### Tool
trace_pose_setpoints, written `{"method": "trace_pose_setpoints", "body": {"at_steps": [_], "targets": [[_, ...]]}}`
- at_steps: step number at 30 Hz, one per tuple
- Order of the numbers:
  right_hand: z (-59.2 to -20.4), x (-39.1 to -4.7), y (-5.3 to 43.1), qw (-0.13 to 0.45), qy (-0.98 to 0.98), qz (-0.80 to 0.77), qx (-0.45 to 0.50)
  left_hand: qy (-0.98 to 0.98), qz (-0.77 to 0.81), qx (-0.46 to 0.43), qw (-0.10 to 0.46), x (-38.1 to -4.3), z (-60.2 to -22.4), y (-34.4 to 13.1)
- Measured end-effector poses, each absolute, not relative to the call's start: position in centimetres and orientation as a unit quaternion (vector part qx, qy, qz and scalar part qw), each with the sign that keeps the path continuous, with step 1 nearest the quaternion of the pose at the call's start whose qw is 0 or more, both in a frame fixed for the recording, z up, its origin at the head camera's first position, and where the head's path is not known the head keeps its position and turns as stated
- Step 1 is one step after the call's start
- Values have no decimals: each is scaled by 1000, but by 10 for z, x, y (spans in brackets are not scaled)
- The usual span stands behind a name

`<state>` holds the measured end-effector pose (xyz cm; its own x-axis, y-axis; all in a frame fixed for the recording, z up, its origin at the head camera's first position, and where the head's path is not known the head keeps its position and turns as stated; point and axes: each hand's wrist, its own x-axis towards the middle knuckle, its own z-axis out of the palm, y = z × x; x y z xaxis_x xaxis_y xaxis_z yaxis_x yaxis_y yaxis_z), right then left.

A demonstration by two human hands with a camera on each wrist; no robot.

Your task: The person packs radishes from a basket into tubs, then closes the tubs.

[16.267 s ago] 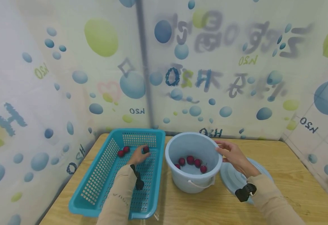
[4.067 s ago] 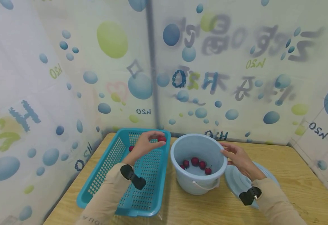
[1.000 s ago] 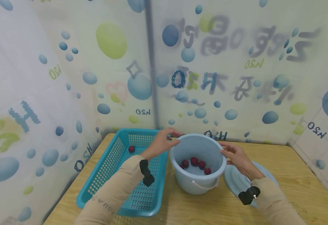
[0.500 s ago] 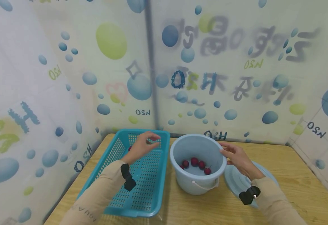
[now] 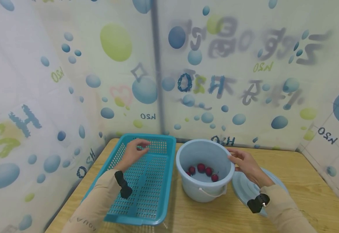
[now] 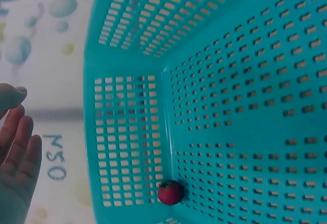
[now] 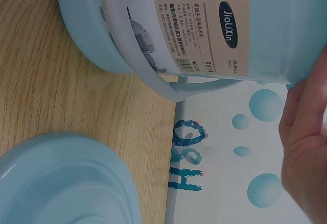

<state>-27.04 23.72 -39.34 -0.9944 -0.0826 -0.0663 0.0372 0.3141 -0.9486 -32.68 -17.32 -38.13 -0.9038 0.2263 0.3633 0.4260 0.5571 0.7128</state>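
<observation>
My left hand (image 5: pixel 133 152) hovers over the back left part of a turquoise slotted basket (image 5: pixel 171 161), fingers loosely bent, holding nothing. In the left wrist view, one small dark red round fruit (image 6: pixel 170 192) with a stem end lies in a corner of the basket; in the head view the hand hides it. To the basket's right stands a light blue bucket (image 5: pixel 198 191), with several dark red fruits (image 5: pixel 201 167) on its bottom. My right hand (image 5: pixel 246 164) grips the bucket's right rim, thumb near the rim and fingers along the outer wall.
A light blue round lid (image 5: pixel 245 186) lies on the wooden table (image 5: pixel 297 181), partly under my right forearm. The bucket's pale handle (image 5: pixel 213 194) hangs down at its front. A patterned curtain (image 5: pixel 230 81) rises behind the table.
The left hand, pinching a fruit about four seconds ago, was at the bucket's left rim a second ago without it, then moved left over the basket. The right hand keeps its grip.
</observation>
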Motion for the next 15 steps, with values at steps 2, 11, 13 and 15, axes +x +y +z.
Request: {"method": "trace_pose_setpoints", "body": {"at_steps": [2,11,13,15], "targets": [[-394,-271,237,50,810,-584,-16,-875,-440,-171,110,-328,-384,-178],[-394,-271,238,51,808,-586,-17,-887,-439,-113,89,-334,-407,-197],[-394,-271,238,51,808,-586,-15,-889,-440,-93,85,-336,-413,-200],[-393,-271,238,51,809,-585,-15,-891,-441,-78,79,-337,-417,-203]]}}
